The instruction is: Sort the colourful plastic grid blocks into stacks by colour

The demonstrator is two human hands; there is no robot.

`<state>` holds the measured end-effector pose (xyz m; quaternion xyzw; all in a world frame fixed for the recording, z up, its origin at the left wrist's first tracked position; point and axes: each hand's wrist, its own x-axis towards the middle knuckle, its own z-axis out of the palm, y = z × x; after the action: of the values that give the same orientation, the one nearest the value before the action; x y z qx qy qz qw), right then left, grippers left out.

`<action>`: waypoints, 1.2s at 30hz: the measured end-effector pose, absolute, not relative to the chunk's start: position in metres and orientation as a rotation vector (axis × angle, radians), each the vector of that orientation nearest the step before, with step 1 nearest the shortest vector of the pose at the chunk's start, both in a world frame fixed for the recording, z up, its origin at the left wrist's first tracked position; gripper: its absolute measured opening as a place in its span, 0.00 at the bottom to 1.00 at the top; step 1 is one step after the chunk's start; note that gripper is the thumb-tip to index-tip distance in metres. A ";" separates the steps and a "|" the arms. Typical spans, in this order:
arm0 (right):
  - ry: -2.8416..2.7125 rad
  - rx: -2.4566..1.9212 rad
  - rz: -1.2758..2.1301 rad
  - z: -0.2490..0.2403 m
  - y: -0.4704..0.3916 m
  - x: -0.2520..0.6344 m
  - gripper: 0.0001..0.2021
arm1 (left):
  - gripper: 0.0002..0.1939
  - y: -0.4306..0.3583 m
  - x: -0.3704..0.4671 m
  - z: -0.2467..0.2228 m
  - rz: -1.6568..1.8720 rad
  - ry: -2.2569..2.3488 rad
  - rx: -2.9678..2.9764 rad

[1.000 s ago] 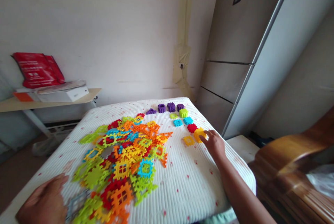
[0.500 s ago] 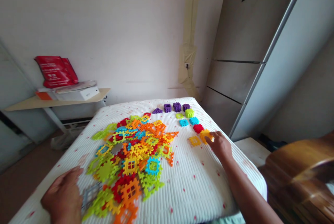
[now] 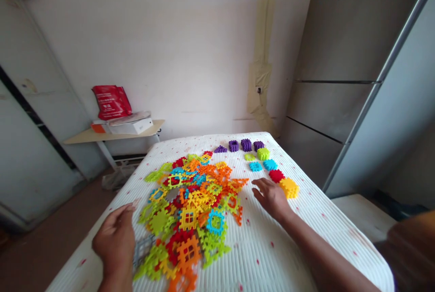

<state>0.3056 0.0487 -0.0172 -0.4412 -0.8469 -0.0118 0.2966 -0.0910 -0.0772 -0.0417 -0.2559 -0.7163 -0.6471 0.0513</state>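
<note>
right hand [image 3: 271, 197], fingers parted with no piece visible between them, is just right of the middle of the heap of plastic pieces [image 3: 189, 217], while the left hand [image 3: 117, 240], grip unclear, is left of the heap's near end.

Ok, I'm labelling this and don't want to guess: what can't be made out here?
All in the head view:
Whether the right hand holds a piece: its back hides the palm.
Lower pieces of the mixed pile: covered by those on top.
The lettering on the red bag: too small.
The brown object at right: blurred, cut off by the edge.
</note>
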 end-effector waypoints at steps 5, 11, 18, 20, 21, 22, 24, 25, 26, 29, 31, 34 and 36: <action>-2.300 -1.196 0.044 -0.011 0.079 0.251 0.13 | 0.18 -0.062 -0.068 0.001 -1.690 -2.360 -1.027; -2.252 -1.526 0.218 -0.024 0.111 0.203 0.14 | 0.16 -0.014 -0.052 0.031 -1.364 -2.280 -1.686; -2.293 -1.468 0.302 -0.033 0.113 0.179 0.10 | 0.17 0.061 -0.014 0.033 -0.834 -2.203 -2.256; -2.304 -1.445 0.300 -0.033 0.112 0.177 0.10 | 0.18 0.083 -0.004 0.026 -0.770 -2.201 -2.335; -2.305 -1.441 0.297 -0.033 0.112 0.176 0.10 | 0.18 0.093 0.000 0.021 -0.739 -2.201 -2.371; -2.303 -1.437 0.295 -0.033 0.111 0.176 0.09 | 0.19 0.102 0.004 0.017 -0.708 -2.201 -2.405; -2.298 -1.423 0.306 -0.032 0.111 0.177 0.09 | 0.20 0.120 0.011 0.011 -0.652 -2.200 -2.461; -2.295 -1.408 0.316 -0.032 0.111 0.178 0.09 | 0.20 0.128 0.015 0.008 -0.626 -2.200 -2.481; -2.292 -1.387 0.332 -0.033 0.111 0.179 0.09 | 0.20 0.135 0.018 0.006 -0.601 -2.204 -2.497; -2.266 -1.301 0.405 -0.035 0.110 0.180 0.08 | 0.19 0.151 0.027 0.001 -0.532 -2.234 -2.518; -2.229 -1.254 0.477 -0.037 0.109 0.180 0.09 | 0.17 0.157 0.031 -0.002 -0.502 -2.265 -2.513; -2.182 -1.218 0.580 -0.040 0.108 0.179 0.11 | 0.15 0.162 0.034 -0.007 -0.509 -2.324 -2.479; -2.167 -1.208 0.612 -0.040 0.106 0.178 0.12 | 0.13 0.162 0.034 -0.010 -0.548 -2.368 -2.446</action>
<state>0.1777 0.1064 -0.0401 -0.4526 -0.8118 0.2292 0.2892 0.0339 0.1624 -0.0097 -0.7010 -0.6787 -0.1571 -0.1525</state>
